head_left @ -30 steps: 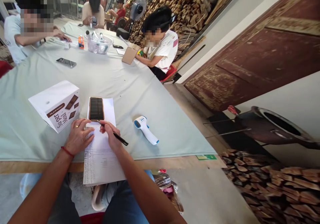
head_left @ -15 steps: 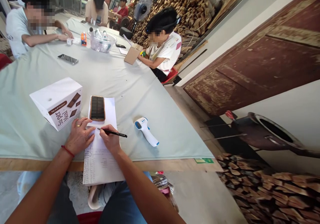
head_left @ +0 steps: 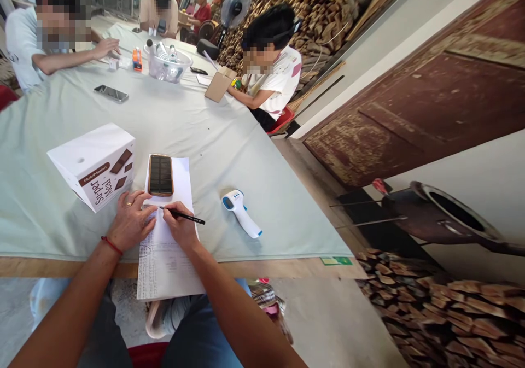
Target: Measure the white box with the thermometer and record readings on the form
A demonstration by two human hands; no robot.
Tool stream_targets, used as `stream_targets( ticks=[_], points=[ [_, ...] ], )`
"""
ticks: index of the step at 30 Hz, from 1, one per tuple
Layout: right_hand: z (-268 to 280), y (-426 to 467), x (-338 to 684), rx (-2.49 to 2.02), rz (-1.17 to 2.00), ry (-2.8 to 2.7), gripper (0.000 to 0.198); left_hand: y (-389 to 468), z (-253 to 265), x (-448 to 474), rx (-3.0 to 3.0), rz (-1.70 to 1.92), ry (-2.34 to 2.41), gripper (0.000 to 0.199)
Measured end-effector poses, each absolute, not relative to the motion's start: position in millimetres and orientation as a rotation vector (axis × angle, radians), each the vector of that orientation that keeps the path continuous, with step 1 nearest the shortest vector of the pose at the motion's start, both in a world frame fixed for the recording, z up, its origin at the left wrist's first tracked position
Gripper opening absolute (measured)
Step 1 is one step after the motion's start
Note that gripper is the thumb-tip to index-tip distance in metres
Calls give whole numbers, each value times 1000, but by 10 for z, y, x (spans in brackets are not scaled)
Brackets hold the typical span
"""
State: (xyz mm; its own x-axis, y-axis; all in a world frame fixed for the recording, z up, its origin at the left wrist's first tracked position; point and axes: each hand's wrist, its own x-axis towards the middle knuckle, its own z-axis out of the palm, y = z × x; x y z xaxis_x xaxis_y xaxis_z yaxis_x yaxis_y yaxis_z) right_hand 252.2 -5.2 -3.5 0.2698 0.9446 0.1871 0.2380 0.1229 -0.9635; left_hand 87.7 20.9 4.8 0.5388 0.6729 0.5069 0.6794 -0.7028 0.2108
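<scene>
A black pen (head_left: 189, 216) is pinched in my right hand (head_left: 179, 225), its tip close to the paper. Under both hands lie sheets of paper (head_left: 169, 280), with dense writing on the lower part that hangs over the table edge. My left hand (head_left: 132, 218) rests flat on the paper's left side, fingers spread, with a ring and a red wrist cord showing. A dark panelled device with an orange rim (head_left: 160, 175), like a solar power bank, sits on the top of the paper. Left of it stands a white box (head_left: 92, 165) with brown print.
A white infrared thermometer (head_left: 241, 213) lies to the right on the pale tablecloth (head_left: 287, 231). Farther back are a phone (head_left: 111, 93), a clear basin of bottles (head_left: 166, 72), an orange box (head_left: 136, 59) and a cardboard box (head_left: 220, 83). Several people sit around the table.
My right hand and the pen have shifted very slightly, with the pen's angle a little changed. My left hand stays on the paper. The view has moved a little.
</scene>
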Motion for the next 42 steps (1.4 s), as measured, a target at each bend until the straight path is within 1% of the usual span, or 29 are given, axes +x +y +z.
stream_targets(
  ticks=[21,42],
  points=[
    [-142,-37,2547,-1342,717,-1250,17,195,74,879,-2726,-866,-1180,20],
    [-120,-29,2544,-1360,660,-1248,15,209,52,877,-2731,-876,-1178,20]
  ],
)
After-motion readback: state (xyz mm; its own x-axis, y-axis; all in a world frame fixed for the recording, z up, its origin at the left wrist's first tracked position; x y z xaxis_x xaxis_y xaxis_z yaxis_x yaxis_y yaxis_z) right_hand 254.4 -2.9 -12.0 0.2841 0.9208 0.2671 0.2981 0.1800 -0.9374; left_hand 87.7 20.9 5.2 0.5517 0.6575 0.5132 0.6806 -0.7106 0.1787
